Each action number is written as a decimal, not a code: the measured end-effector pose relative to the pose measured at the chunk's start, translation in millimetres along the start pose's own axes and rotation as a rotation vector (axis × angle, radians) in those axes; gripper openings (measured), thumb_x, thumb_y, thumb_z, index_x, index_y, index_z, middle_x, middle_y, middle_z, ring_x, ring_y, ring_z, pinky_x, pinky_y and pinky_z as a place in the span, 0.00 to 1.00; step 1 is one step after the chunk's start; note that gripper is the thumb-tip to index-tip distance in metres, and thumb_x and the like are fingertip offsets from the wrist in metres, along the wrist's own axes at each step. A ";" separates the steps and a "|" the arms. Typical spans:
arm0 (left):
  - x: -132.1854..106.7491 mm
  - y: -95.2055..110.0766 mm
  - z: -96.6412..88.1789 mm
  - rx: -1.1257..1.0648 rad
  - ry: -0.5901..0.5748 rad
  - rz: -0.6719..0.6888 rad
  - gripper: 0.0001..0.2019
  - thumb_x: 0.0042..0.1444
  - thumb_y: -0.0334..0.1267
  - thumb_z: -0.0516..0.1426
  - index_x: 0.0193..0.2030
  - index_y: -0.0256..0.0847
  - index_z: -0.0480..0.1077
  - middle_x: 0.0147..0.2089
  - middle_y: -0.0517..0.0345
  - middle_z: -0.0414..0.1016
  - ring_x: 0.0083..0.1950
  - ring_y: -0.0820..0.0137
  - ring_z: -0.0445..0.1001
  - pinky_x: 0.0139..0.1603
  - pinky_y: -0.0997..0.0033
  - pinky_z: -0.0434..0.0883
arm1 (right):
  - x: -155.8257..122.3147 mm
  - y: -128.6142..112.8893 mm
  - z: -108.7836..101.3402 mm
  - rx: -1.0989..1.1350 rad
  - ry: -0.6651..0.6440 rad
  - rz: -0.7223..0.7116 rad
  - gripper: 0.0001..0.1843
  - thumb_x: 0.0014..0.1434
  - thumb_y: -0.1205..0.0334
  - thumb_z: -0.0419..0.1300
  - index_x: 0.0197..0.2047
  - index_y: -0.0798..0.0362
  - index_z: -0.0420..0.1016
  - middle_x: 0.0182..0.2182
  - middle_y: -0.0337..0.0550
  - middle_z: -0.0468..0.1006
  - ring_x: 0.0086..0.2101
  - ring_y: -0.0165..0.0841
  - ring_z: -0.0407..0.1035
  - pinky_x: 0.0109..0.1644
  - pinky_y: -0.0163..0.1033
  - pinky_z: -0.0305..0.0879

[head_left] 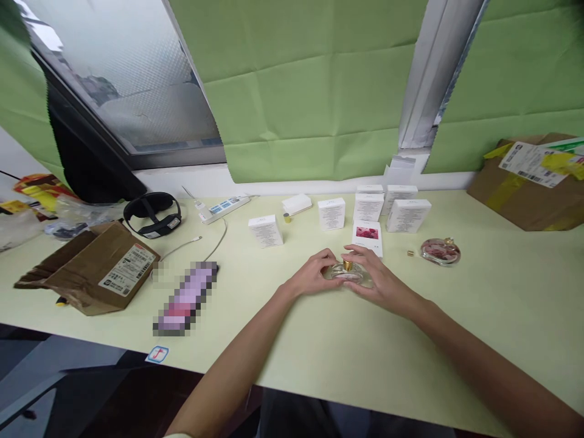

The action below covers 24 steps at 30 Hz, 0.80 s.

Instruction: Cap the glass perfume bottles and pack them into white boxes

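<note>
A clear round perfume bottle (347,275) with a gold neck rests on the pale yellow table (319,347), held between both hands. My left hand (314,275) grips its left side with curled fingers. My right hand (374,277) wraps its right side, fingertips over the gold neck. Just behind the bottle stands a white box with a pink flower picture (367,236). A second, pink-tinted bottle (440,250) lies to the right, with a small gold cap (410,252) beside it.
Several white boxes (331,213) stand in a row at the back. An opened cardboard parcel (98,266) lies at the left, another cardboard box (529,182) at the far right. A black headband device (152,214), a power strip (225,207) and a cable are at the back left.
</note>
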<state>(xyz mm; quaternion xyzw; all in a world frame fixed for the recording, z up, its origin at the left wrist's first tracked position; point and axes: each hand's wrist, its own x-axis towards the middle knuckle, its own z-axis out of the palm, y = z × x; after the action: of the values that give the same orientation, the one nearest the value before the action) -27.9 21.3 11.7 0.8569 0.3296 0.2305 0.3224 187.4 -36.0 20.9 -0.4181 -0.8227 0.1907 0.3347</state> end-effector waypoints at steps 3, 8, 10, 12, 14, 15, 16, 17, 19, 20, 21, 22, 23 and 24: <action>0.3 0.4 -0.5 0.005 -0.003 0.002 0.14 0.54 0.46 0.61 0.45 0.44 0.75 0.44 0.56 0.67 0.37 0.72 0.67 0.38 0.71 0.67 | -0.6 -1.1 -1.6 -0.032 0.023 -0.015 0.27 0.63 0.57 0.57 0.64 0.35 0.59 0.63 0.41 0.63 0.62 0.43 0.57 0.63 0.55 0.59; 0.5 2.0 -0.5 -0.011 -0.004 -0.017 0.15 0.54 0.49 0.61 0.42 0.42 0.75 0.43 0.55 0.67 0.37 0.72 0.67 0.36 0.71 0.66 | -4.7 -2.2 -0.7 0.069 -0.085 0.098 0.32 0.64 0.51 0.55 0.69 0.34 0.49 0.63 0.42 0.66 0.60 0.42 0.62 0.59 0.53 0.64; 1.2 1.5 -2.2 -0.058 -0.022 -0.012 0.16 0.57 0.51 0.58 0.42 0.42 0.75 0.43 0.55 0.67 0.38 0.71 0.68 0.40 0.69 0.67 | -6.7 -1.3 1.3 0.110 -0.071 0.129 0.31 0.66 0.50 0.53 0.69 0.33 0.49 0.64 0.41 0.64 0.60 0.42 0.63 0.59 0.53 0.64; 4.3 1.6 -6.5 -0.131 -0.004 0.006 0.17 0.62 0.50 0.52 0.44 0.41 0.75 0.45 0.53 0.69 0.42 0.69 0.70 0.45 0.67 0.68 | -8.7 0.4 2.0 0.130 -0.032 0.172 0.30 0.66 0.50 0.52 0.69 0.32 0.48 0.62 0.42 0.67 0.59 0.42 0.65 0.60 0.54 0.63; 12.1 4.1 -12.4 -0.136 0.097 -0.023 0.19 0.66 0.48 0.46 0.47 0.41 0.74 0.45 0.53 0.70 0.44 0.68 0.71 0.47 0.67 0.69 | -11.9 2.7 -1.4 0.154 -0.004 0.254 0.35 0.65 0.49 0.54 0.71 0.32 0.44 0.57 0.43 0.72 0.56 0.43 0.68 0.58 0.56 0.64; 18.4 6.8 -15.0 -0.093 0.160 -0.064 0.18 0.66 0.47 0.46 0.48 0.41 0.73 0.44 0.53 0.70 0.44 0.68 0.71 0.47 0.67 0.69 | -14.2 4.2 -5.3 0.172 0.004 0.301 0.38 0.64 0.49 0.55 0.71 0.33 0.41 0.55 0.43 0.74 0.55 0.44 0.69 0.58 0.57 0.65; 26.3 10.7 -16.4 -0.026 0.210 -0.116 0.17 0.65 0.47 0.47 0.49 0.42 0.72 0.44 0.53 0.71 0.43 0.68 0.71 0.46 0.66 0.69 | -17.1 6.0 -10.8 0.192 0.012 0.346 0.40 0.63 0.49 0.57 0.71 0.33 0.41 0.54 0.44 0.75 0.53 0.44 0.71 0.57 0.58 0.66; 36.0 15.8 -16.2 0.058 0.237 -0.171 0.17 0.64 0.48 0.48 0.50 0.41 0.71 0.44 0.53 0.71 0.43 0.66 0.71 0.45 0.65 0.69 | -20.7 8.0 -18.0 0.214 0.022 0.383 0.40 0.62 0.49 0.58 0.71 0.34 0.43 0.53 0.45 0.75 0.53 0.44 0.72 0.56 0.58 0.66; 59.4 29.1 -9.0 0.243 0.221 -0.261 0.21 0.61 0.52 0.50 0.53 0.39 0.68 0.47 0.48 0.71 0.48 0.60 0.71 0.49 0.60 0.68 | -29.1 12.5 -35.8 0.256 0.061 0.440 0.36 0.59 0.48 0.61 0.67 0.38 0.55 0.54 0.47 0.75 0.52 0.45 0.72 0.56 0.56 0.68; 72.2 36.7 -1.8 0.341 0.202 -0.294 0.26 0.60 0.56 0.51 0.55 0.37 0.66 0.51 0.43 0.70 0.52 0.55 0.70 0.52 0.56 0.66 | -33.7 14.9 -45.7 0.279 0.089 0.466 0.32 0.57 0.48 0.62 0.63 0.41 0.63 0.53 0.47 0.75 0.52 0.46 0.72 0.56 0.54 0.68; 85.0 44.5 7.2 0.435 0.183 -0.323 0.31 0.58 0.60 0.51 0.56 0.35 0.65 0.56 0.37 0.68 0.57 0.49 0.67 0.55 0.51 0.64 | -38.2 17.1 -55.7 0.304 0.126 0.485 0.28 0.56 0.47 0.64 0.58 0.44 0.69 0.52 0.48 0.75 0.51 0.46 0.72 0.55 0.53 0.70; 97.0 51.9 17.3 0.508 0.159 -0.354 0.35 0.55 0.63 0.52 0.58 0.33 0.63 0.59 0.33 0.65 0.60 0.44 0.63 0.57 0.46 0.61 | -42.7 19.0 -65.3 0.333 0.170 0.498 0.25 0.54 0.47 0.66 0.53 0.46 0.73 0.51 0.48 0.76 0.50 0.46 0.73 0.54 0.51 0.71; 107.5 58.3 27.4 0.555 0.133 -0.391 0.38 0.54 0.64 0.53 0.59 0.33 0.60 0.61 0.30 0.63 0.62 0.41 0.61 0.58 0.43 0.59 | -46.8 20.5 -74.1 0.363 0.217 0.504 0.23 0.53 0.48 0.67 0.50 0.47 0.74 0.50 0.47 0.76 0.49 0.46 0.73 0.53 0.50 0.72; 116.1 63.4 36.2 0.584 0.095 -0.412 0.39 0.54 0.64 0.53 0.61 0.31 0.58 0.62 0.28 0.61 0.63 0.39 0.60 0.59 0.42 0.58 | -50.5 21.4 -82.0 0.390 0.260 0.508 0.23 0.52 0.48 0.67 0.49 0.48 0.75 0.50 0.47 0.76 0.49 0.46 0.74 0.53 0.50 0.72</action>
<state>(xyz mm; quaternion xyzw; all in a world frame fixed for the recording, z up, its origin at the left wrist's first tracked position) 99.0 53.2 52.7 0.8168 0.5619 0.0964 0.0880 279.2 -62.0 46.1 -0.5583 -0.5909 0.3667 0.4524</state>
